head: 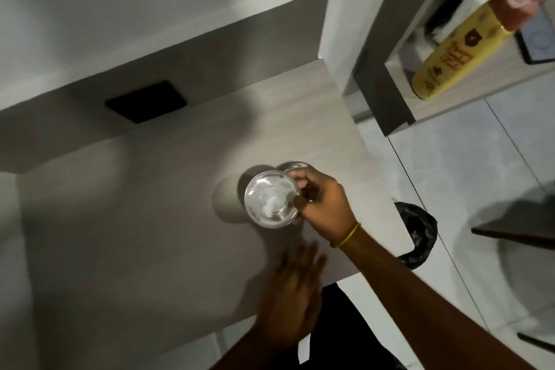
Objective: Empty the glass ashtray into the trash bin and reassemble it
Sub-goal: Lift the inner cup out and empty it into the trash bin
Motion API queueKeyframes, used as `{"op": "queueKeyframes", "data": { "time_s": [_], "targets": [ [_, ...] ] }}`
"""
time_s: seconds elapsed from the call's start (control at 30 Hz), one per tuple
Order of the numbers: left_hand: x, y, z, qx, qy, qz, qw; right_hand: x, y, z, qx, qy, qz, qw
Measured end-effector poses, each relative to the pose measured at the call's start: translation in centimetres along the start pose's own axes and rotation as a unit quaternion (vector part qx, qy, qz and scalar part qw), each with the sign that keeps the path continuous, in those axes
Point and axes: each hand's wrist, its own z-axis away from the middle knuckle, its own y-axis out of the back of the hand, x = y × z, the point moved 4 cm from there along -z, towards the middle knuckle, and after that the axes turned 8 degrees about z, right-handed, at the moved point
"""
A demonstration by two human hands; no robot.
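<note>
While the right hand (322, 204) grips the glass ashtray (272, 200) by its rim, thumb and fingers closed on its right side, the round clear piece sits over the pale wood-grain worktop (150, 219), with a whitish smear showing through its middle. A second curved glass part (295, 166) shows just behind the fingers; whether it is joined to the first cannot be told. A yellow band (350, 236) circles the right wrist. The left hand (292, 288) is blurred, open with fingers spread, holding nothing, just above the worktop's near edge and below the ashtray. A black rectangular plate (146, 101) is set in the grey back panel behind the worktop. Beyond the worktop's right edge, on the tiled floor (480, 174), stands the trash bin (416, 234), lined with a black bag and partly hidden by the worktop. On a shelf (450, 99) at upper right leans a yellow spray can (456, 51) with a brownish cap; its red lettering is too blurred to read.
</note>
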Motion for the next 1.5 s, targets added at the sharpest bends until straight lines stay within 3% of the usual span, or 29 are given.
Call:
{"op": "queueKeyframes", "data": {
  "time_s": [0.07,0.2,0.4,0.57,0.63,0.83,1.0,1.17,1.3,1.43,1.5],
  "targets": [
    [2.4,-2.2,-3.8,-0.045,-0.07,0.001,0.997,1.4,3.0,0.9,0.006,-0.029,-0.069,0.997],
    [6.0,-4.8,-11.4,-0.107,-0.174,-0.023,0.979,4.5,9.6,2.7,0.075,-0.02,-0.088,0.993],
    [6.6,-6.8,-15.6,-0.206,-0.188,-0.11,0.954,11.0,19.3,7.6,0.225,-0.038,-0.089,0.97],
    [6.2,-7.7,-15.4,-0.213,-0.199,-0.153,0.944,18.0,25.2,12.3,0.385,-0.062,0.042,0.92],
    [6.0,-8.0,-15.5,-0.217,-0.204,-0.163,0.941,20.8,25.9,13.0,0.407,-0.066,0.124,0.902],
    [5.3,-8.7,-15.1,-0.185,-0.21,-0.158,0.947,29.7,24.4,9.0,0.274,-0.035,0.4,0.874],
    [5.3,-8.8,-15.2,-0.183,-0.208,-0.16,0.947,38.0,22.1,5.4,0.107,-0.071,0.527,0.84],
    [5.6,-8.2,-15.2,-0.169,-0.211,-0.148,0.951,43.5,20.9,2.5,0.039,-0.111,0.558,0.821],
    [6.0,-8.2,-15.0,-0.16,-0.206,-0.133,0.956,46.8,19.8,0.3,-0.011,-0.147,0.6,0.786],
    [5.7,-8.3,-15.0,-0.155,-0.204,-0.124,0.959,49.0,18.4,-1.5,-0.017,-0.148,0.563,0.813],
    [6.2,-8.2,-15.0,-0.154,-0.203,-0.125,0.959,49.6,18.4,-1.7,-0.033,-0.155,0.569,0.807]
  ]
}}
